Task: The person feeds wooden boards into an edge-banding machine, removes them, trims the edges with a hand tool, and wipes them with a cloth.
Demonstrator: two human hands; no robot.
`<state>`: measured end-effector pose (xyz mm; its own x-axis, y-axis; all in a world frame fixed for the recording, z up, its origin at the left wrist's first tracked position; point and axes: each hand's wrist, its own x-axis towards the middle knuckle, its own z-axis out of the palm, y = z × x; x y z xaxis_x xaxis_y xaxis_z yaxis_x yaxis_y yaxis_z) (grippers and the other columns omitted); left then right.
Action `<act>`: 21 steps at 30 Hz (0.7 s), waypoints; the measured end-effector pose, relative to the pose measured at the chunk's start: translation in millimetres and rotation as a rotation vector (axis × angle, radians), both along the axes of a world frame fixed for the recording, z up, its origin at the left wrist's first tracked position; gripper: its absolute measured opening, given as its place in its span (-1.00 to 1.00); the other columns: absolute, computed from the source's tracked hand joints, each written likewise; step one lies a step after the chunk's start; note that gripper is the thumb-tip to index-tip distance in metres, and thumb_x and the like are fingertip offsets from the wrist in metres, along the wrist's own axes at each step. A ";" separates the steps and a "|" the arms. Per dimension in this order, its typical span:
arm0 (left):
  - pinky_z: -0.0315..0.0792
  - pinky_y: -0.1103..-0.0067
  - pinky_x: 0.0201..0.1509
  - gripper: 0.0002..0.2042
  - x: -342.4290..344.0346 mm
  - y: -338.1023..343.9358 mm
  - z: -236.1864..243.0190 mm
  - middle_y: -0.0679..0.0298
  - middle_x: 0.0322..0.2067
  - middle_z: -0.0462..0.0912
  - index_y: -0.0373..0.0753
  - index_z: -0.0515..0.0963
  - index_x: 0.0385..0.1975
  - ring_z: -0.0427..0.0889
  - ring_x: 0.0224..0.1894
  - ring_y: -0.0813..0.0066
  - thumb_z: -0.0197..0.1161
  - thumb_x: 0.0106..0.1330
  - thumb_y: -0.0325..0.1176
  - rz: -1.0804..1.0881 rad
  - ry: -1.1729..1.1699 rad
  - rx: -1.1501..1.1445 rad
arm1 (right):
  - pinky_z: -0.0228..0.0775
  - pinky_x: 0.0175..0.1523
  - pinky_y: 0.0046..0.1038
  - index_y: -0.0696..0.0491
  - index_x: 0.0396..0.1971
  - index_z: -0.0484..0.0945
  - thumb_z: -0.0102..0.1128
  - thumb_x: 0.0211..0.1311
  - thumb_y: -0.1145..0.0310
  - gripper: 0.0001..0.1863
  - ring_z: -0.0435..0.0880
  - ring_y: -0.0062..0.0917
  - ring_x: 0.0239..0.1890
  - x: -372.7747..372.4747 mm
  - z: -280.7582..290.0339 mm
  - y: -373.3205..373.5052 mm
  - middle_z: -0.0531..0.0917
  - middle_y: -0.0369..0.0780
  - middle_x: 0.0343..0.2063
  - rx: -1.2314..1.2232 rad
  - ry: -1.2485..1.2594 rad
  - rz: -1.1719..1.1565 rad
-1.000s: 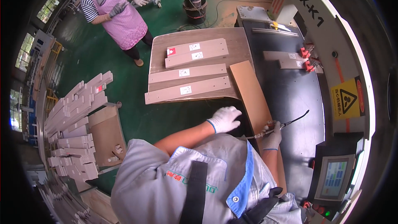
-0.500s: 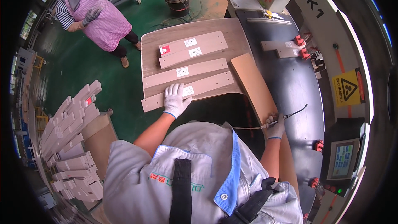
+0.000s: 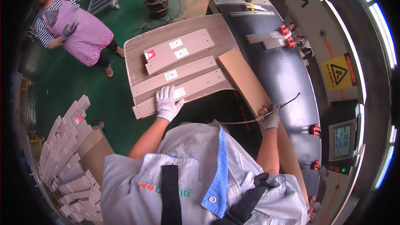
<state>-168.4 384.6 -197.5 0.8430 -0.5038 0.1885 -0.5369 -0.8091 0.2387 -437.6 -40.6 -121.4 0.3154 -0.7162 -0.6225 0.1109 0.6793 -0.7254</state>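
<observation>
My left hand (image 3: 167, 105) wears a white glove and lies flat with fingers stretched out on the nearest grey-brown board (image 3: 204, 82). That board has a white label and small holes, and rests on a wooden panel (image 3: 160, 35). Beyond it lie another labelled board (image 3: 193, 67) and a pair of boards (image 3: 193, 43) side by side, one with a red-and-white label. In my gloved right hand (image 3: 271, 119), closed around it, is an air blow gun (image 3: 288, 101) with a thin dark nozzle and a pale hose (image 3: 235, 122). Beneath that hand runs a long tan board (image 3: 246, 79).
To the right stands a machine with a black bed (image 3: 266, 64), red clamps (image 3: 289, 41) by two boards (image 3: 266, 38), and a control screen (image 3: 342, 141). Stacked boards (image 3: 62, 141) are at left. A person in a pink apron (image 3: 85, 35) stands far left, near a black bucket (image 3: 158, 7).
The whole view has shifted, so the scene sits further left. Both my hands keep about the same places on the board and the blow gun. The other person's raised arm shows more.
</observation>
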 end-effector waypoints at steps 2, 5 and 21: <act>0.17 0.03 0.67 -0.17 0.2 0.8 0.5 0.06 0.36 0.55 -0.25 0.47 0.44 0.43 0.49 0.02 0.53 0.25 0.12 -0.020 0.011 -0.012 | 0.29 -0.49 -0.36 0.04 -0.18 0.52 0.07 0.73 -0.07 -0.56 0.48 -0.48 -0.55 -10.6 -17.8 -10.6 0.64 -0.22 -0.42 -0.007 0.011 0.004; 0.22 0.02 0.65 -0.17 0.4 2.4 -0.1 0.06 0.37 0.55 -0.25 0.47 0.43 0.44 0.49 0.02 0.53 0.24 0.12 -0.024 0.006 -0.010 | 0.19 -0.54 -0.32 0.02 -0.19 0.52 0.07 0.68 -0.18 -0.49 0.44 -0.47 -0.62 -11.7 -19.2 -7.7 0.58 -0.27 -0.53 0.022 0.025 0.009; 0.25 0.02 0.62 -0.17 8.8 -7.7 2.4 0.04 0.34 0.57 -0.22 0.45 0.43 0.46 0.47 0.06 0.52 0.25 0.15 -0.054 -0.018 0.009 | 0.23 -0.63 -0.44 -0.06 -0.27 0.54 0.19 0.64 -0.20 -0.52 0.39 -0.54 -0.76 0.4 3.9 -8.8 0.53 -0.36 -0.65 -0.203 0.428 0.263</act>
<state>-159.6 376.9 -195.1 0.8109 -0.5505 0.1986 -0.5843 -0.7808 0.2213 -437.3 -49.4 -117.5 0.2487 -0.7666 -0.5921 -0.3781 0.4859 -0.7880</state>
